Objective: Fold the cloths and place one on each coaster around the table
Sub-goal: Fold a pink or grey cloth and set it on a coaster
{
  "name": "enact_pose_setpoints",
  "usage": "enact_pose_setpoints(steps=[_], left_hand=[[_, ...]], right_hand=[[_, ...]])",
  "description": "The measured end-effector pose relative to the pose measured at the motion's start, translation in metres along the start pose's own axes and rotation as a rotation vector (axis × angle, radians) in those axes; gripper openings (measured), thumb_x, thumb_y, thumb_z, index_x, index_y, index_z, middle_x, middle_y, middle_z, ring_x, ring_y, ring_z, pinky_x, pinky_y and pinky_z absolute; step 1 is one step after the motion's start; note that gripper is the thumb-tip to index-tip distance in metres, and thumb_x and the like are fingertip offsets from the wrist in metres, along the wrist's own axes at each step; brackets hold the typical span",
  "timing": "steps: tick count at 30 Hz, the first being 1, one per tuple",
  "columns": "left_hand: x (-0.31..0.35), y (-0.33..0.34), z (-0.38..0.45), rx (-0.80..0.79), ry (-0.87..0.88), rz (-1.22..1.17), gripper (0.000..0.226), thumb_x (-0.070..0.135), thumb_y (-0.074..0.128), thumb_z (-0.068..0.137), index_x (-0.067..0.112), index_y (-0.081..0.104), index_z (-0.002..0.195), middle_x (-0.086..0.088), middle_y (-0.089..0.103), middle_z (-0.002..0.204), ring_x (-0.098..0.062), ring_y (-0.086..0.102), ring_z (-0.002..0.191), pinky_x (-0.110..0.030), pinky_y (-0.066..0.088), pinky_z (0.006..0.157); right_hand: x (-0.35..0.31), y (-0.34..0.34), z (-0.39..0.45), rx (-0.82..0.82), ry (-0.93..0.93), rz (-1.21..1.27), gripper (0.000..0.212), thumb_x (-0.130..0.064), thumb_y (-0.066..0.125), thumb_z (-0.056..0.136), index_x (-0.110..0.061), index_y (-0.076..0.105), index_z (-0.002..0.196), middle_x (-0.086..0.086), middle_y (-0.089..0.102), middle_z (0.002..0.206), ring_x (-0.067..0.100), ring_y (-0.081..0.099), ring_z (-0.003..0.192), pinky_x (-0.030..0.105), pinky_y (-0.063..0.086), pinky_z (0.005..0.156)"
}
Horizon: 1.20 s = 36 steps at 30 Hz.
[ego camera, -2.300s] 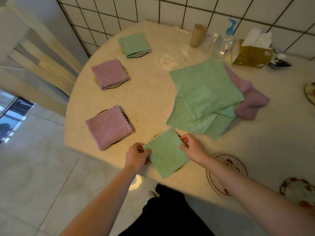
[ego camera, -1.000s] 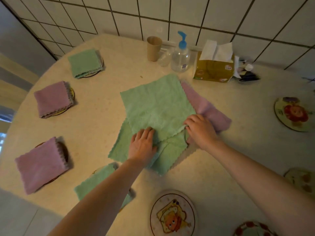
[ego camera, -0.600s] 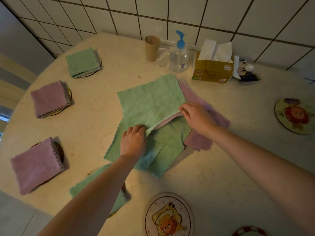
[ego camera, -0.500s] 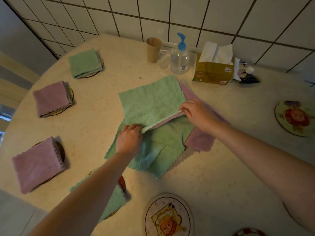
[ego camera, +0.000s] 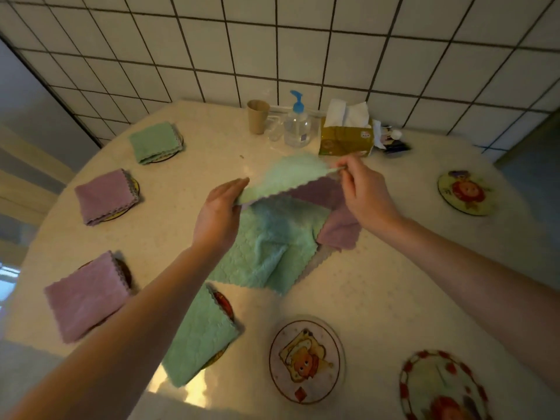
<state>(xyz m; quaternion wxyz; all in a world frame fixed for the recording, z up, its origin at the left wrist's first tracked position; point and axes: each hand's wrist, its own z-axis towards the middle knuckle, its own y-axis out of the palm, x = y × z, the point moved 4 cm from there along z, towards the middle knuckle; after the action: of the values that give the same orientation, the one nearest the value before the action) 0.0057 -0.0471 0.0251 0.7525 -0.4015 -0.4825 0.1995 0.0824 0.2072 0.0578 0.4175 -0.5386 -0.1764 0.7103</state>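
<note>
We hold a green cloth point(ego camera: 288, 177) raised above the cloth pile point(ego camera: 272, 237) at the table's point(ego camera: 378, 283) centre, our left hand point(ego camera: 216, 216) and right hand point(ego camera: 363, 192) each pinching a near corner between thumb and fingers.

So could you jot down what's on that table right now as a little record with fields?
Left hand: holds one edge of the lifted green cloth
Right hand: fingers pinch its other corner
Pile beneath: green cloths, purple cloth
Covered coasters: four, two purple, two green
Bare coasters: three in view, nearest
By the wall: cup, pump bottle, tissue box
</note>
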Motion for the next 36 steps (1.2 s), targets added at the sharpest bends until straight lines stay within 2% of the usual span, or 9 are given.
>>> enact_pose_setpoints(steps=[5,10,19,22,25,28,31,34,36], left_hand=[[-0.001,0.022,-0.106,-0.255,0.233,0.059,0.051,-0.001,0.051,0.092,0.019,0.049,0.139,-0.003,0.049,0.143,-0.024,0.034,0.140,-0.035,0.026,0.113],[-0.015,0.051,-0.208,-0.489,0.436,0.178,0.047,0.027,0.028,0.098,0.017,0.060,0.130,-0.002,0.060,0.133,-0.029,0.048,0.130,-0.043,0.042,0.103],[-0.024,0.055,-0.299,-0.596,0.560,0.237,0.044,0.012,0.048,0.080,0.026,0.067,0.117,0.004,0.068,0.120,-0.022,0.063,0.114,-0.031,0.058,0.078],[-0.032,0.061,-0.308,-0.698,0.426,0.185,0.048,0.005,0.057,0.086,0.031,0.061,0.126,-0.011,0.053,0.139,-0.025,0.056,0.123,-0.032,0.048,0.096],[-0.041,0.062,-0.302,-0.810,0.263,0.122,0.040,0.015,0.053,0.094,0.030,0.058,0.131,-0.006,0.048,0.144,-0.023,0.050,0.128,-0.026,0.038,0.103],[-0.038,0.055,-0.275,-0.793,0.051,-0.033,0.018,0.021,0.060,0.091,0.016,0.072,0.104,-0.005,0.072,0.100,-0.021,0.066,0.094,-0.031,0.046,0.079],[-0.041,0.053,-0.248,-0.711,-0.173,-0.238,0.024,0.026,0.066,0.083,0.017,0.061,0.062,0.010,0.056,0.055,-0.002,0.049,0.055,-0.031,0.038,0.059],[-0.054,0.060,-0.226,-0.541,-0.489,-0.447,0.021,0.015,0.074,0.082,0.006,0.061,0.068,0.000,0.057,0.064,-0.013,0.053,0.063,-0.035,0.048,0.065],[-0.057,0.069,-0.214,-0.479,-0.641,-0.514,0.019,0.015,0.074,0.082,0.002,0.064,0.074,-0.009,0.061,0.071,-0.022,0.059,0.069,-0.041,0.052,0.067]], right_hand=[[-0.007,-0.009,-0.143,-0.078,0.057,-0.126,0.021,-0.014,0.045,0.095,-0.009,0.057,0.111,0.008,0.064,0.109,0.024,0.062,0.099,0.040,0.051,0.081],[-0.007,0.011,-0.287,-0.286,0.186,-0.226,0.021,-0.015,0.049,0.096,-0.015,0.057,0.114,0.004,0.059,0.124,0.020,0.061,0.108,0.038,0.053,0.086],[-0.027,0.024,-0.394,-0.544,0.338,-0.227,0.031,-0.014,0.049,0.094,-0.017,0.052,0.125,-0.001,0.048,0.136,0.014,0.049,0.122,0.031,0.043,0.097],[-0.028,0.019,-0.413,-0.604,0.378,-0.253,0.039,-0.004,0.045,0.091,-0.018,0.050,0.128,0.000,0.051,0.132,0.016,0.051,0.118,0.032,0.045,0.093],[-0.024,0.010,-0.412,-0.473,0.390,-0.239,0.034,-0.003,0.049,0.090,-0.017,0.057,0.119,0.001,0.061,0.118,0.019,0.060,0.104,0.035,0.050,0.083],[-0.017,-0.002,-0.397,-0.320,0.392,-0.210,0.020,-0.010,0.056,0.089,-0.016,0.063,0.106,-0.002,0.069,0.096,0.017,0.066,0.082,0.035,0.054,0.067],[-0.006,-0.014,-0.374,-0.199,0.494,-0.145,0.016,-0.016,0.058,0.089,-0.014,0.064,0.104,-0.005,0.067,0.086,0.014,0.065,0.074,0.029,0.053,0.062],[0.014,-0.019,-0.349,-0.095,0.648,-0.005,0.012,-0.017,0.058,0.090,-0.015,0.065,0.099,-0.006,0.066,0.083,0.009,0.063,0.075,0.014,0.046,0.059],[0.028,-0.016,-0.331,-0.062,0.718,0.073,0.010,-0.019,0.059,0.090,-0.015,0.065,0.097,-0.004,0.068,0.084,0.007,0.063,0.077,0.014,0.048,0.059]])
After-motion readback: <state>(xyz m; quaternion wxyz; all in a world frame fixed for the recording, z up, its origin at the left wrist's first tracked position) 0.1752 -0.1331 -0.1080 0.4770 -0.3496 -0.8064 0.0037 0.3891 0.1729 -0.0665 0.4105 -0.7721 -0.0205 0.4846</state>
